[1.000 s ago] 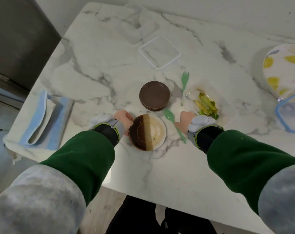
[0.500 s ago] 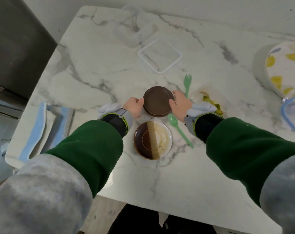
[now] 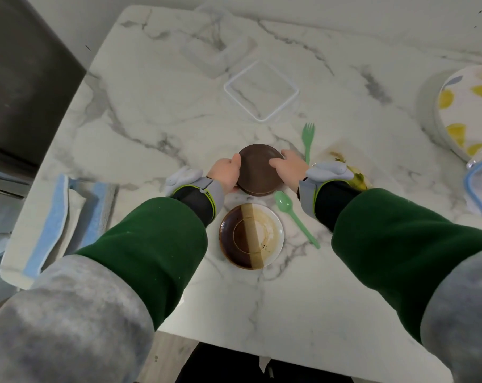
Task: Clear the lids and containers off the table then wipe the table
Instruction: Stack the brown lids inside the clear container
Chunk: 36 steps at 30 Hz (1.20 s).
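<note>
A stack of dark brown round plates [image 3: 257,168] sits mid-table on the marble table [image 3: 151,111]. My left hand [image 3: 225,172] grips its left rim and my right hand [image 3: 288,168] grips its right rim, thumb on top. Just below lies a brown-and-cream saucer [image 3: 251,236], stained. Behind the stack lies a clear square lid [image 3: 261,90], and a clear container [image 3: 212,55] sits farther back. A blue-rimmed container [image 3: 480,183] is at the right edge.
A green fork [image 3: 308,139] and a green spoon [image 3: 295,218] lie to the right of the plates. Food scraps [image 3: 357,176] and a stain show behind my right wrist. A blue-and-white cloth [image 3: 63,222] lies at the table's left edge. A lemon-patterned dish [image 3: 466,106] stands at the far right.
Both hands left the brown-and-cream saucer, moved up the table and closed on the rims of the dark brown plate stack.
</note>
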Motion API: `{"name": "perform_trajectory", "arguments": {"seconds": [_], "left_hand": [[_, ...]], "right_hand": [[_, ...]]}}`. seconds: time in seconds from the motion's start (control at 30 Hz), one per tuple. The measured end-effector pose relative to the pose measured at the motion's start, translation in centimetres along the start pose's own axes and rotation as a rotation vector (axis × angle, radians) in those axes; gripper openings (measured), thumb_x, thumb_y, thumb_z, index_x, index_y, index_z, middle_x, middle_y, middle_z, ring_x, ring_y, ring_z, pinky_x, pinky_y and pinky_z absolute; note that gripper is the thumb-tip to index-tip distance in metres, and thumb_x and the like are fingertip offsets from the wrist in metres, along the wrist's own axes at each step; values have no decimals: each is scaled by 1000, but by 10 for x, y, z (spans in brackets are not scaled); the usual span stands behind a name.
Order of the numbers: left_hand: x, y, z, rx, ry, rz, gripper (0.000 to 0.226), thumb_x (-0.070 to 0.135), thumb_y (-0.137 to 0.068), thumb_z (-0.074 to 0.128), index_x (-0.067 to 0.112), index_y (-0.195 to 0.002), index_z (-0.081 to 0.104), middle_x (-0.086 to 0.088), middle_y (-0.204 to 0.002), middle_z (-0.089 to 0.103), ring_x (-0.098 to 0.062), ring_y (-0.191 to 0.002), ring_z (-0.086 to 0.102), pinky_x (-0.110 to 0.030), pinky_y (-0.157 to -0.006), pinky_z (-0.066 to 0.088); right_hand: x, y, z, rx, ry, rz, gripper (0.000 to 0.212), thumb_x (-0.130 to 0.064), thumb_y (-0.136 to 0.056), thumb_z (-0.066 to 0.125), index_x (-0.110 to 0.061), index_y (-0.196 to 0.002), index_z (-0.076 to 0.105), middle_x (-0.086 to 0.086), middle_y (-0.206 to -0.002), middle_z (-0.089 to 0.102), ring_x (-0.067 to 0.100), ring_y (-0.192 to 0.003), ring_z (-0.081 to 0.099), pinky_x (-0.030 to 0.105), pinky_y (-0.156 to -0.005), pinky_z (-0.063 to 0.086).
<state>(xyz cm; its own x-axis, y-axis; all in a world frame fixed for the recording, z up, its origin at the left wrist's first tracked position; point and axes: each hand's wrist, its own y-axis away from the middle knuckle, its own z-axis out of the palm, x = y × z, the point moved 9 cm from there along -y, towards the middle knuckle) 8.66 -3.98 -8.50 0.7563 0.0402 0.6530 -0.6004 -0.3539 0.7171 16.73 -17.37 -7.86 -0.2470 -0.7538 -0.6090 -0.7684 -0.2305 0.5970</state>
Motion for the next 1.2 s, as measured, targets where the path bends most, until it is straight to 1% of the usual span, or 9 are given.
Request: {"name": "perform_trajectory", "arguments": {"seconds": [0.1, 0.17, 0.23, 0.33, 0.43, 0.53, 0.8, 1.03, 1.2], "left_hand": [[1, 1, -2, 10, -11, 7, 51, 33, -103, 32, -6, -132, 46, -25, -135, 52, -37, -122, 56, -46, -100, 50], [2, 1, -4, 16, -16, 13, 51, 34, -103, 32, -5, -132, 47, -25, -134, 53, -37, -121, 56, -45, -100, 50], [3, 2, -8, 21, -17, 6, 51, 34, -102, 29, -4, -129, 50, -24, -133, 53, -38, -120, 55, -46, -101, 48], [6, 5, -14, 34, -28, -2, 52, 35, -102, 28, -3, -129, 49, -22, -133, 53, -37, -120, 54, -47, -102, 47], [8, 17, -15, 34, -45, 3, 53, 37, -102, 27, -3, -131, 47, -21, -134, 51, -38, -121, 53, -46, -100, 49], [7, 30, -16, 43, -44, 8, 53, 37, -102, 27, -3, -130, 47, -21, -135, 51, -39, -121, 53, -47, -98, 50], [-25, 69, -13, 110, -26, -69, 51, 36, -101, 28, -2, -129, 47, -22, -133, 51, -39, -119, 54, -51, -96, 51], [-60, 87, -9, 153, -27, -131, 51, 38, -101, 29, 2, -131, 47, -19, -134, 52, -38, -120, 53, -49, -95, 51], [-75, 89, -6, 154, -35, -149, 53, 41, -101, 29, 3, -134, 45, -16, -137, 50, -36, -122, 52, -49, -97, 50]], "right_hand": [[-3, 1, 5, -22, -48, -5, 32, -25, -91, 44, -7, -119, 47, 6, -103, 45, 21, -93, 44, 28, -65, 33], [-5, 3, 6, -20, -52, -7, 17, -25, -91, 44, -12, -101, 43, 8, -97, 45, 24, -87, 44, 29, -56, 28], [-8, 5, 5, -10, -53, -17, 14, -26, -90, 44, -15, -97, 40, 7, -96, 44, 24, -87, 43, 29, -57, 28], [-11, 8, 4, 9, -77, -8, 15, -28, -89, 45, -19, -100, 44, 6, -99, 44, 23, -92, 44, 33, -76, 39], [-12, 17, 3, 6, -80, -8, 24, -29, -88, 43, -20, -109, 49, 6, -103, 45, 23, -97, 47, 39, -85, 43], [-11, 32, 0, 5, -61, -3, 43, -32, -87, 42, -8, -121, 53, 7, -104, 48, 31, -106, 53, 43, -95, 46], [6, 78, 14, -130, 36, 27, 63, -48, -78, 37, -3, -116, 58, 17, -115, 58, 40, -107, 57, 46, -99, 46], [29, 102, 37, -237, -90, 103, 47, -36, -92, 42, -4, -125, 51, 7, -107, 50, 34, -111, 56, 39, -100, 46], [34, 106, 41, -230, -98, 88, 32, -32, -90, 44, -12, -113, 55, 5, -104, 55, 27, -98, 55, 34, -97, 45]]}}
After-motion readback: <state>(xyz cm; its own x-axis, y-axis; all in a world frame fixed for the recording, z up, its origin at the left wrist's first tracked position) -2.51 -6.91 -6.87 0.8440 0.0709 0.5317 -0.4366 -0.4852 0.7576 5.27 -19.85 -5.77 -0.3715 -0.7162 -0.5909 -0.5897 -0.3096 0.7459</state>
